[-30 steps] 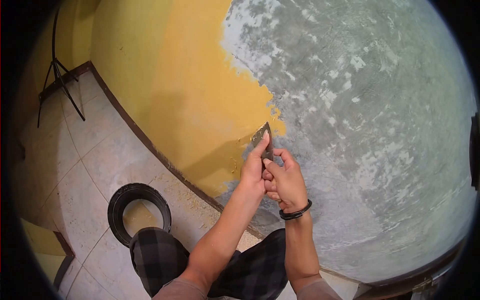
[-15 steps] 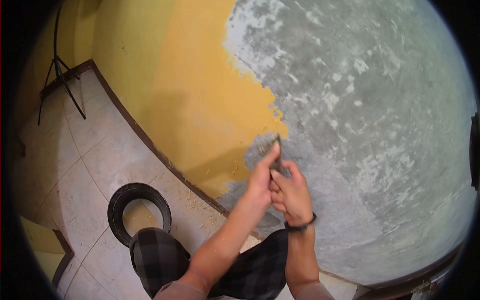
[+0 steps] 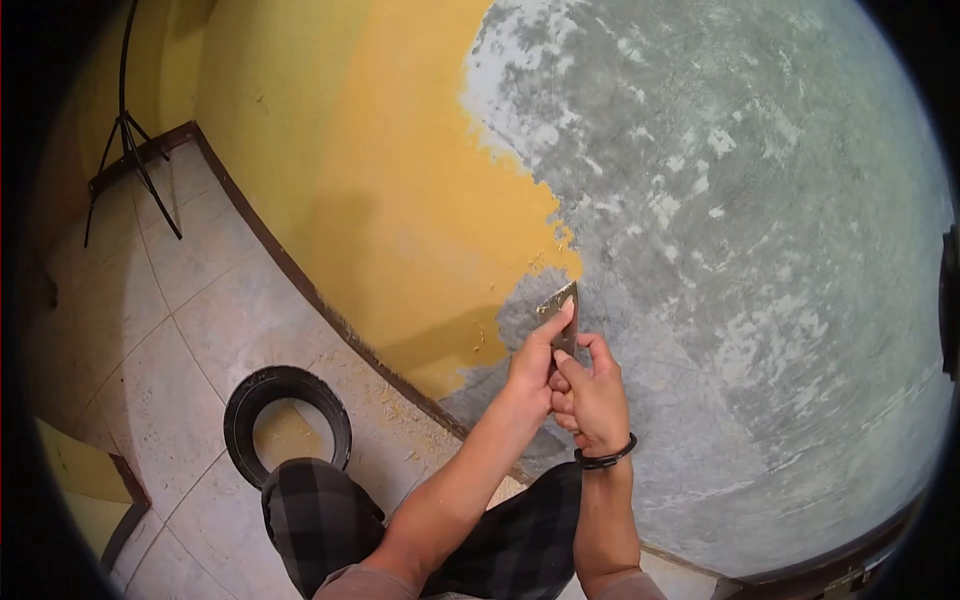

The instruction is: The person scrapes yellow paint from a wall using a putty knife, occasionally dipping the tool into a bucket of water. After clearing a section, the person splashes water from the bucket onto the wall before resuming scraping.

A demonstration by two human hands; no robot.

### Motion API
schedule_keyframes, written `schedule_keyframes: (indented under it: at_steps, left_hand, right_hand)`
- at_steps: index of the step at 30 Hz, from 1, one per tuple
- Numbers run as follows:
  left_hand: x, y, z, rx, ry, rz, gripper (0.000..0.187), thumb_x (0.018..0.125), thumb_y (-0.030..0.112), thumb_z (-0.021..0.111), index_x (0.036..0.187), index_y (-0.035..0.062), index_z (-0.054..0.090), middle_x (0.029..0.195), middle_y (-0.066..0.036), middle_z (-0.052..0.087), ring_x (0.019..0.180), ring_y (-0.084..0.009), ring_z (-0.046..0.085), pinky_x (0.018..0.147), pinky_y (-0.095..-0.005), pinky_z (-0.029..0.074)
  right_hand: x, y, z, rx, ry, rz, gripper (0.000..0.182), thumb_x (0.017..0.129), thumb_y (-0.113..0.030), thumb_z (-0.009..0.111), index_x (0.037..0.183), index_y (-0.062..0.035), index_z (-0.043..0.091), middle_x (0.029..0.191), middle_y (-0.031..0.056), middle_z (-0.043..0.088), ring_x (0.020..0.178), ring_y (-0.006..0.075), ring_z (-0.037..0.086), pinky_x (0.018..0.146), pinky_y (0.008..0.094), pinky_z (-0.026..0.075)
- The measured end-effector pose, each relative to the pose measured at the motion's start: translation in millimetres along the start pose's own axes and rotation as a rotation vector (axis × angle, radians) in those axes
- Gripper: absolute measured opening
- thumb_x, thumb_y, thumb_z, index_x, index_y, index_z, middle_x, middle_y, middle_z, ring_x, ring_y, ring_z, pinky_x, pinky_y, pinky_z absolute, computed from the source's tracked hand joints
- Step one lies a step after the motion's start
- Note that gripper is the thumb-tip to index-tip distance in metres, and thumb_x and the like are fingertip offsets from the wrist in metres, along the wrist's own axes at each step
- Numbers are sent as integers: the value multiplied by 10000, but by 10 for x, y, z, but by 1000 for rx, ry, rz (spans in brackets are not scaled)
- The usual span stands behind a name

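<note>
A flat scraper [image 3: 567,335] is held against the wall, its blade edge just below the ragged lower tip of the yellow paint [image 3: 420,210]. My left hand [image 3: 543,352] grips the blade from the left, with the thumb lying along it. Closed round its lower end is my right hand [image 3: 592,393], its fingers near the left hand's and a dark band on the wrist. Pale paint crumbs sit at the blade's edge. Bare grey wall [image 3: 690,260] with white patches spreads to the right. The handle is mostly hidden by the fingers.
A black round bucket [image 3: 237,425] stands on the tiled floor beside my knee [image 3: 320,520]. Paint flakes [image 3: 400,405] lie along the brown skirting [image 3: 300,280]. A black tripod stand [image 3: 127,150] is at the upper left.
The blade now shows more clearly, with crumbs along its edge. The whole view has shifted slightly, and both hands keep their hold on the scraper.
</note>
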State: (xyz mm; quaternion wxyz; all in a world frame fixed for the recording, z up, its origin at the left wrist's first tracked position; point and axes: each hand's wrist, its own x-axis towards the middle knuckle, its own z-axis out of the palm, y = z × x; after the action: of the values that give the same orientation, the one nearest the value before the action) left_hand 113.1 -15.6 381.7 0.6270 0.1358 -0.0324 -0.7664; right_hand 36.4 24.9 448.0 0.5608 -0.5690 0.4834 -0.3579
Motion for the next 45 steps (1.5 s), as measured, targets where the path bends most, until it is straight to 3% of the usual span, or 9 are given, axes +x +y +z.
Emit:
schedule_keyframes:
  at_steps: [4, 10, 14, 15, 23, 25, 30, 40, 45]
  left_hand:
    - [-43, -11, -88, -44, -33, -144, 454, 761, 565, 672, 700, 147, 506, 536, -47, 501, 342, -155, 444, 288, -255, 322]
    - [-26, -301, 25, 2, 51, 71, 404, 807, 513, 659, 705, 152, 508, 565, 7, 465, 357, -107, 412, 304, -245, 305]
    - [-3, -402, -42, 34, 54, 82, 375, 810, 473, 678, 711, 149, 516, 596, 13, 479, 365, -89, 384, 318, -225, 290]
    - [-57, -365, -11, 4, 44, 74, 365, 776, 416, 737, 738, 98, 562, 616, 8, 498, 410, -82, 418, 339, -222, 313]
    - [36, -184, 176, -22, 130, 216, 415, 764, 476, 730, 770, 85, 590, 657, -1, 497, 499, -98, 464, 425, -222, 374]
    - [-41, -92, 174, -65, 51, 146, 360, 790, 447, 715, 766, 112, 585, 672, 7, 487, 512, -87, 455, 411, -228, 355]
    - [-31, -160, 244, -81, 97, 122, 339, 805, 432, 704, 741, 131, 560, 658, 6, 474, 467, -85, 428, 375, -230, 322]
    - [-67, -44, 298, -103, 35, 128, 372, 788, 431, 720, 731, 133, 504, 611, 17, 439, 386, -80, 392, 315, -221, 265]
    - [-118, -66, 221, -97, 26, -34, 372, 781, 431, 725, 743, 132, 506, 632, 6, 462, 380, -88, 376, 309, -238, 262]
  right_hand:
    - [-23, 36, 32, -54, -68, -22, 215, 910, -92, 525, 1084, -102, 400, 593, 7, 464, 385, 26, 329, 319, 205, 181]
    - [-130, 132, -353, 148, -107, 74, 246, 928, -116, 531, 1142, -117, 411, 666, 0, 458, 428, 22, 352, 332, 172, 216]
    - [-168, 306, -541, 268, -202, 49, 435, 939, -138, 528, 1334, -129, 346, 743, 16, 494, 467, 32, 363, 362, 174, 249]
    - [-179, 283, -552, 258, -229, 44, 463, 945, -137, 511, 1367, -142, 319, 777, 27, 503, 464, 39, 365, 368, 170, 259]
    - [29, -210, -430, 143, -215, 159, 316, 940, -116, 487, 1248, -125, 416, 696, 18, 460, 418, 35, 337, 315, 165, 221]
    - [-27, -207, -349, 104, -177, 140, 308, 937, -114, 491, 1237, -122, 419, 693, 18, 461, 413, 35, 335, 312, 169, 216]
    - [-121, -167, -289, 17, -60, 61, 317, 921, -105, 519, 1225, -112, 426, 665, 15, 466, 392, 30, 326, 314, 177, 209]
    - [-32, -276, -214, -1, -65, 80, 319, 917, -123, 518, 1219, -104, 418, 660, 11, 459, 391, 32, 328, 313, 183, 208]
    - [-198, -189, -184, 16, -78, 75, 315, 914, -117, 515, 1215, -104, 423, 644, 14, 461, 386, 34, 327, 307, 192, 201]
